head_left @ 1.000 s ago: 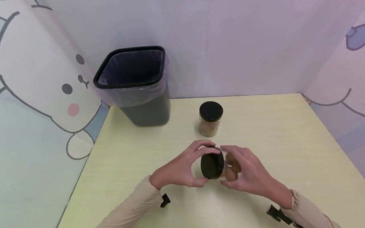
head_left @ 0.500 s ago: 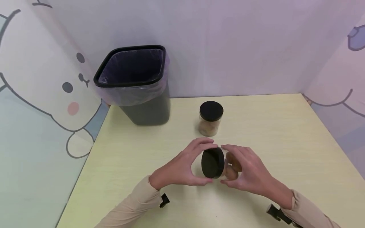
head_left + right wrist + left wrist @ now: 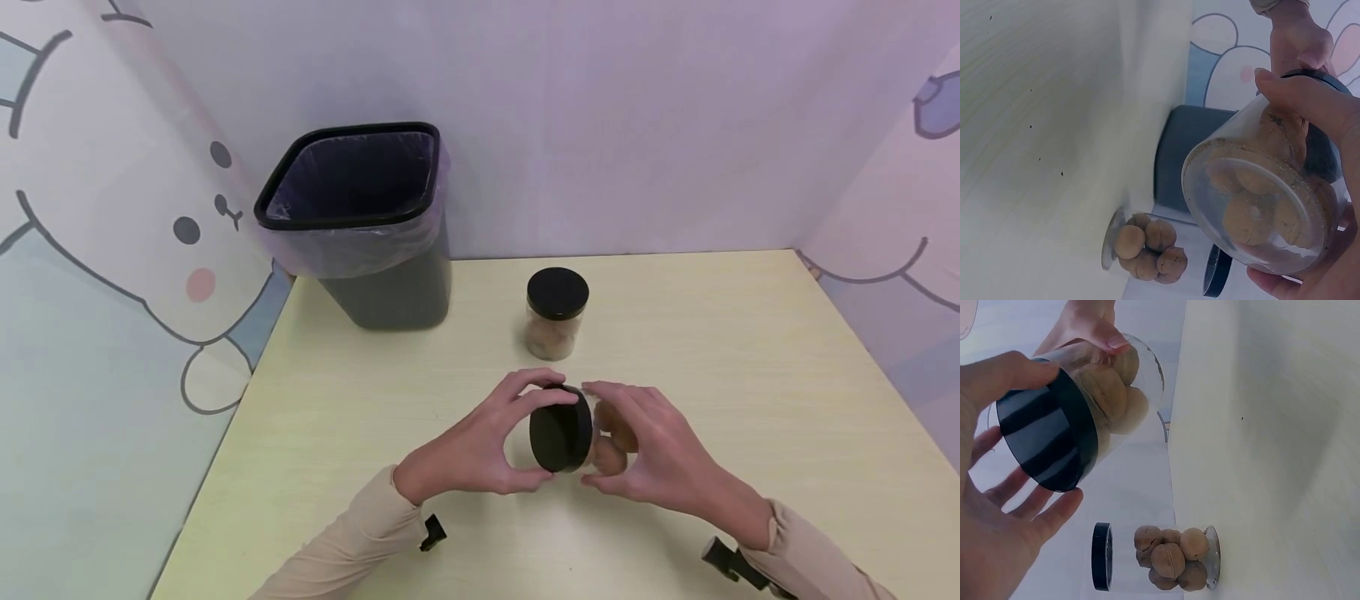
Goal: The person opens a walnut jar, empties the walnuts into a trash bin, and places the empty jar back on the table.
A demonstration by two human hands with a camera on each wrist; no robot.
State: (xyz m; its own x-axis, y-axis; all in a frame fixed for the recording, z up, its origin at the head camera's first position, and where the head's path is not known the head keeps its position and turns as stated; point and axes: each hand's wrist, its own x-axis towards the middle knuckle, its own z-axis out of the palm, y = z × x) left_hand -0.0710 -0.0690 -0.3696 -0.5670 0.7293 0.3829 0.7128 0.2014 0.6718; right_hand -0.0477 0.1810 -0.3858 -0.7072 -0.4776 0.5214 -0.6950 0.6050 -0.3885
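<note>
Tilted on its side above the table, a clear jar (image 3: 1210, 206) of walnuts (image 3: 1104, 390) faces left with its black lid (image 3: 557, 429). My left hand (image 3: 476, 446) holds this lid by its rim, the thumb below and fingers over the top in the head view. Around the clear body curls my right hand (image 3: 663, 458), fingers on top and thumb underneath. The jar's round base shows large in the right wrist view. Just beyond both hands stands a second walnut jar (image 3: 551, 337), upright under its own black lid (image 3: 557, 293).
A grey bin (image 3: 401, 287) with a black rim and a clear liner stands at the table's back left corner. The pale wooden table (image 3: 720, 333) meets a light wall (image 3: 637, 125) behind. Cartoon-printed panels (image 3: 97, 292) flank the sides.
My left fingers and thumb have shifted along the lid's rim, toward the right hand and then back left. The right hand and the standing jar keep their places.
</note>
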